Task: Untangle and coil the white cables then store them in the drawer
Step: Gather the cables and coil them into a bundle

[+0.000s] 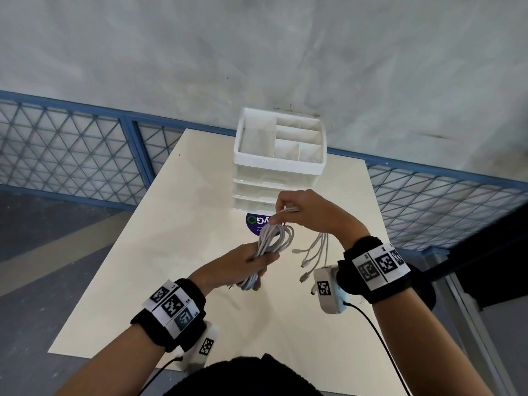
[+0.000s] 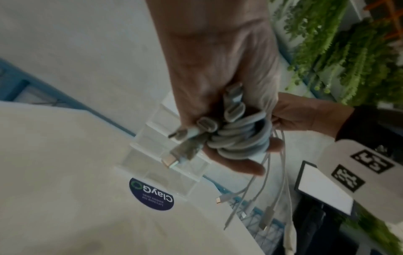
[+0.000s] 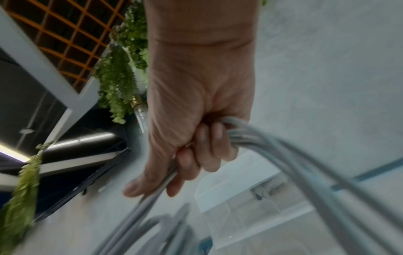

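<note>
both hands grip white cables, organizer compartments bare

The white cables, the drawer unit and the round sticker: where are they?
white cables (image 1: 274, 238): head view, middle of the coiled loops.
drawer unit (image 1: 278, 162): head view, front rim of top tray.
round sticker (image 2: 152, 194): left wrist view, its centre.

This looks like an office or studio corner set aside for recording work rather than a home. A plain cream surface stands against a bare grey plaster wall, fenced behind by a blue-framed mesh partition. A round "ClayGo" keep-it-clean sticker is stuck on the top, the sort shared workplaces use. Off to the side hang trailing green plants by an orange lattice screen, and strip lights run overhead.
</note>
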Demonstrator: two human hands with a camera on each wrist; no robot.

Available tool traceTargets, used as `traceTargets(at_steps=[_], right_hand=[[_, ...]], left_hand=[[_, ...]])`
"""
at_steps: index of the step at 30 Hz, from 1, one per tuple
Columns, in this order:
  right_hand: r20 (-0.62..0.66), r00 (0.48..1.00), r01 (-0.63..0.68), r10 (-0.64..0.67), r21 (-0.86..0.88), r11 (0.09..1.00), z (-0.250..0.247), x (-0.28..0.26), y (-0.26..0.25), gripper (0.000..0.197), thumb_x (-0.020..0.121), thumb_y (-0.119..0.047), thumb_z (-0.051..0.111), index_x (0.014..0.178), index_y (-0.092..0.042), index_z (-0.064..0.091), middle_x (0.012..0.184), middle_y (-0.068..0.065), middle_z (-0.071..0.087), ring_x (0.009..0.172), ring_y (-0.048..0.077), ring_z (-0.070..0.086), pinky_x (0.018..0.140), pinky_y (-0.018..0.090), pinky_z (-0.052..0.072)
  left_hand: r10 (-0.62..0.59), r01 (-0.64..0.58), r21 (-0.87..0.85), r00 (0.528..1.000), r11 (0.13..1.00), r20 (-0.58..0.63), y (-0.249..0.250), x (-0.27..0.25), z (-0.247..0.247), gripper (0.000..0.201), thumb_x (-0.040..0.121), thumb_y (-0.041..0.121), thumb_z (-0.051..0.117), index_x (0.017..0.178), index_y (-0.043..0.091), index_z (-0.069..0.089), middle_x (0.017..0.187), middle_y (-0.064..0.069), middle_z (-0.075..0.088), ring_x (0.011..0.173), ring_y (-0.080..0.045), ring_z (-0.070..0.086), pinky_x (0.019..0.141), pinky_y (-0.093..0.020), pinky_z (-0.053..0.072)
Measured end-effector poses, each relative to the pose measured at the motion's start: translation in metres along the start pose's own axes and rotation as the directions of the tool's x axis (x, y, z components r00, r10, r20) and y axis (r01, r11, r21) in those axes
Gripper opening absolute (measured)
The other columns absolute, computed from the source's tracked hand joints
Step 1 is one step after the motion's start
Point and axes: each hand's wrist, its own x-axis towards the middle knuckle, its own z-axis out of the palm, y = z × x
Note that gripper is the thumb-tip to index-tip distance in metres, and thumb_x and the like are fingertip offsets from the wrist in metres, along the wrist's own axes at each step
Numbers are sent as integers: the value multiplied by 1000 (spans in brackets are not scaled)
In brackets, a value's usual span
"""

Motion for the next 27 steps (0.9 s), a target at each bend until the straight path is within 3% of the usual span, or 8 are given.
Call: traceTargets(at_steps=[3, 6, 11, 15, 17, 20, 24, 27], right_hand=[[-51, 998, -19, 26, 135, 991, -5, -9, 17, 27, 93, -33, 53, 76, -14, 61, 66, -2, 54, 58, 4, 44, 58, 21, 36], [-166, 984, -10, 60, 285, 959, 17, -14, 34, 36, 101, -30, 33, 71, -20, 51, 56, -13, 39, 46, 1, 34, 52, 21, 28], [-519, 821, -65, 238, 330, 942, 72, 1, 13, 37, 102, -32, 27, 69, -30, 43, 56, -13, 42, 49, 2, 38, 55, 24, 32], [-543, 780, -104, 311, 378, 920, 76, 3, -6, 37, 101, -37, 24, 86, -17, 52, 67, -3, 52, 57, 12, 48, 63, 25, 35], [-563, 768, -107, 305, 356, 928, 73, 1, -13, 36, 102, -32, 24, 90, -12, 52, 67, 0, 52, 56, 7, 47, 53, 19, 32], [-585, 746, -120, 319, 353, 928, 71, -2, -18, 38, 102, -34, 25, 93, -8, 50, 61, 0, 48, 53, 13, 45, 47, 13, 36], [-527, 780, -182, 337, 325, 928, 74, 0, -19, 37, 101, -38, 23, 95, -11, 49, 63, -1, 48, 56, 18, 47, 48, 28, 27], [-511, 789, -184, 342, 335, 924, 78, 0, -25, 39, 101, -39, 22, 91, -12, 48, 70, 3, 55, 63, 23, 53, 57, 26, 39]], left_hand=[[37, -54, -83, 982, 995, -188, -1, -4, -8, 34, 95, 36, 46, 71, 12, 41, 55, 2, 46, 40, -11, 55, 41, -19, 40], [63, -111, -137, 948, 984, -313, -1, -4, -22, 42, 95, 41, 44, 64, 12, 42, 48, 2, 46, 41, -14, 54, 45, -23, 41], [65, -94, -96, 962, 991, -266, 6, 8, -6, 36, 96, 33, 43, 66, 15, 41, 46, 6, 46, 39, -10, 52, 43, -22, 43], [109, -140, -62, 927, 988, -360, 1, 16, 8, 30, 96, 32, 43, 74, 11, 43, 59, 1, 44, 40, -9, 50, 47, -21, 42], [104, -150, -78, 903, 986, -417, 1, 17, 11, 33, 95, 36, 43, 79, 7, 45, 61, 1, 44, 41, -10, 51, 48, -23, 43], [94, -159, -102, 878, 982, -469, 4, 18, 12, 29, 95, 37, 43, 72, 18, 43, 60, 2, 44, 43, -12, 53, 46, -25, 43], [83, -155, -136, 898, 979, -432, 2, 18, 11, 27, 96, 35, 44, 74, 18, 44, 62, -1, 43, 47, -15, 51, 47, -25, 43], [115, -170, -101, 905, 980, -410, 3, 18, 14, 28, 98, 27, 40, 75, 11, 42, 55, -6, 48, 41, -15, 43, 43, -20, 37]])
